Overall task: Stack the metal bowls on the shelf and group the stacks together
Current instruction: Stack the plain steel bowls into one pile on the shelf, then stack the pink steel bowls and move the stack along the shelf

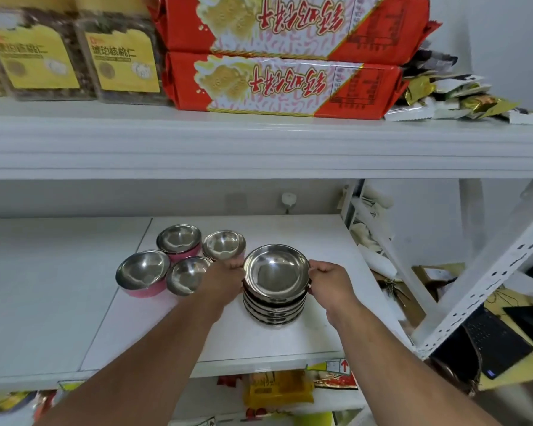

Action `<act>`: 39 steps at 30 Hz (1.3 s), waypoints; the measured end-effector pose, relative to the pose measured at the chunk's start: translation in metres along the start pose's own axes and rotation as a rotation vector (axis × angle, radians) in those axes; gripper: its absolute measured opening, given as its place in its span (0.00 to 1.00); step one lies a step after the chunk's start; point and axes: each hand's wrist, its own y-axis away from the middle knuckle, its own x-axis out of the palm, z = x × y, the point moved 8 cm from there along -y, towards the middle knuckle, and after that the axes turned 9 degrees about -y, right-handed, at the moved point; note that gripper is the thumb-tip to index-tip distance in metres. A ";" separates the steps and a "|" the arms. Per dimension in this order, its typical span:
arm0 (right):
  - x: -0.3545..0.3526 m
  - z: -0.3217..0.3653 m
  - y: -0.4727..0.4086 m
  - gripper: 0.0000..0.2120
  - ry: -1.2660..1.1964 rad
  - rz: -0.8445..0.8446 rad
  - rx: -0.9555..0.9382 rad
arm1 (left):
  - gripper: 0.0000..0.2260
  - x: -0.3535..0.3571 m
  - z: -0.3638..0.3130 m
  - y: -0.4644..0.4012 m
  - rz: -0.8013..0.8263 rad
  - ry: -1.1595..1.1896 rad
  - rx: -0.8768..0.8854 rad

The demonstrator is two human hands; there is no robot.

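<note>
A tall stack of several shallow metal bowls (276,285) stands on the white middle shelf (290,339). My left hand (223,279) grips the stack's left side and my right hand (328,281) grips its right side near the top rim. To the left sit several deeper metal bowls close together: a back-left one (179,239) with a pink outside, a back-right one (223,245), a front-left pink one (142,270) and a front-right one (187,275). My left hand hides part of the gap between the stack and these bowls.
The upper shelf (259,142) hangs low overhead with red snack packs (283,84) and yellow-labelled jars (74,56). A perforated white shelf post (486,290) slants at the right. Snack packets (277,392) lie on the shelf below.
</note>
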 end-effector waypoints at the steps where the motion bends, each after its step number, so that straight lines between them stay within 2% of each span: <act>1: -0.001 0.000 0.002 0.14 -0.001 -0.015 0.017 | 0.13 -0.001 0.000 0.000 -0.009 -0.032 0.008; 4: -0.007 -0.005 0.005 0.13 -0.021 -0.076 0.052 | 0.10 -0.005 0.005 -0.001 -0.092 -0.032 0.003; 7: -0.006 -0.020 0.003 0.24 -0.036 -0.054 0.153 | 0.07 -0.001 0.028 0.003 -0.121 0.134 -0.124; 8: -0.003 -0.031 0.001 0.28 -0.062 -0.025 0.211 | 0.08 0.006 0.040 0.004 -0.083 0.212 -0.179; 10: 0.002 -0.050 -0.003 0.33 -0.153 0.023 0.306 | 0.19 0.023 0.058 0.006 0.020 0.354 -0.255; 11: 0.006 -0.057 -0.005 0.34 -0.215 0.047 0.333 | 0.20 0.031 0.062 0.006 0.076 0.410 -0.261; 14: 0.015 -0.063 -0.008 0.30 -0.320 0.113 0.343 | 0.15 0.048 0.056 0.011 0.190 0.474 -0.239; 20: 0.001 -0.056 -0.028 0.27 -0.328 0.092 0.315 | 0.13 0.068 0.040 0.007 0.197 0.535 -0.236; 27: -0.030 -0.047 -0.053 0.24 -0.324 0.022 0.312 | 0.19 0.100 0.027 -0.011 0.193 0.520 -0.262; 32: -0.039 -0.056 -0.058 0.29 -0.377 0.007 0.328 | 0.21 0.100 0.028 -0.012 0.164 0.477 -0.250; 35: -0.051 -0.064 -0.043 0.31 -0.367 -0.127 0.331 | 0.24 0.085 0.033 -0.008 0.094 0.418 -0.240; 37: -0.056 -0.078 -0.024 0.29 -0.320 -0.200 0.353 | 0.25 0.073 0.038 -0.003 0.066 0.353 -0.223; 39: -0.048 -0.095 -0.001 0.25 -0.222 -0.203 0.393 | 0.25 0.058 0.045 0.001 0.045 0.288 -0.197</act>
